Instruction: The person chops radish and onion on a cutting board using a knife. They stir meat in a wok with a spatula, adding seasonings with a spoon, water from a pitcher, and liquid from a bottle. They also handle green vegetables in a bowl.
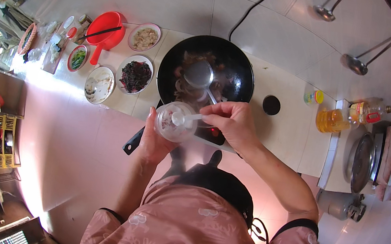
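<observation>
My left hand (pixel 155 140) holds a clear plastic jar (pixel 173 128) with white granules in it, in front of the wok's near rim. Between the thumb and fingers of my right hand (pixel 228 121) is the handle of a small white plastic spoon (pixel 186 118); its bowl, with white stuff on it, is over the jar's mouth. Behind both hands a black wok (pixel 240 73) stands on a cooker with a red light. Sliced food, seemingly onion and meat, lies in the wok. A metal ladle (pixel 199 73) rests in it, its handle running towards my right hand, which hides the end.
Left of the wok are a plate of dark shredded leaves (pixel 135 76), a plate of pale slices (pixel 145 39), a soiled white dish (pixel 99 85) and a red plastic scoop (pixel 105 27). An oil bottle (pixel 333 121) and a round black lid (pixel 271 105) are at right.
</observation>
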Action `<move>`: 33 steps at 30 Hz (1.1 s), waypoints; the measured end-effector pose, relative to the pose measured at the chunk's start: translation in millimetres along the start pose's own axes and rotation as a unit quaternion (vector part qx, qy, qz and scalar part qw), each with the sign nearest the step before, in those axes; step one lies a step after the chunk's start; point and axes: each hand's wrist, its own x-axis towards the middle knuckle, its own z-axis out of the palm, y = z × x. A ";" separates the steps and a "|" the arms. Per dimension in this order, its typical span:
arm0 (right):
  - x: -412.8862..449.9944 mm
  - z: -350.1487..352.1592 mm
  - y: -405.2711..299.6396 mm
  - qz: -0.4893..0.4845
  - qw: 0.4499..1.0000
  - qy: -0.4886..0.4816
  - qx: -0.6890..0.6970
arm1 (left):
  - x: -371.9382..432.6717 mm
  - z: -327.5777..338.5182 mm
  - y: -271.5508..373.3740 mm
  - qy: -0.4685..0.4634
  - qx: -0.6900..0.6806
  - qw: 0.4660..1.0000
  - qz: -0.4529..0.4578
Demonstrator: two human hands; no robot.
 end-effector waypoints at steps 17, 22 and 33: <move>86.1 -14.1 4.6 -0.215 0.951 0.175 -0.139 | -4.0 -47.6 4.5 0.065 -0.090 0.993 0.034; 108.8 -10.3 15.1 -0.250 0.922 0.191 -0.226 | -6.9 -56.6 7.1 0.024 -0.059 0.997 0.032; 120.7 -22.3 22.5 -0.120 0.965 0.232 -0.028 | -2.8 -42.6 7.9 0.061 -0.082 0.994 0.025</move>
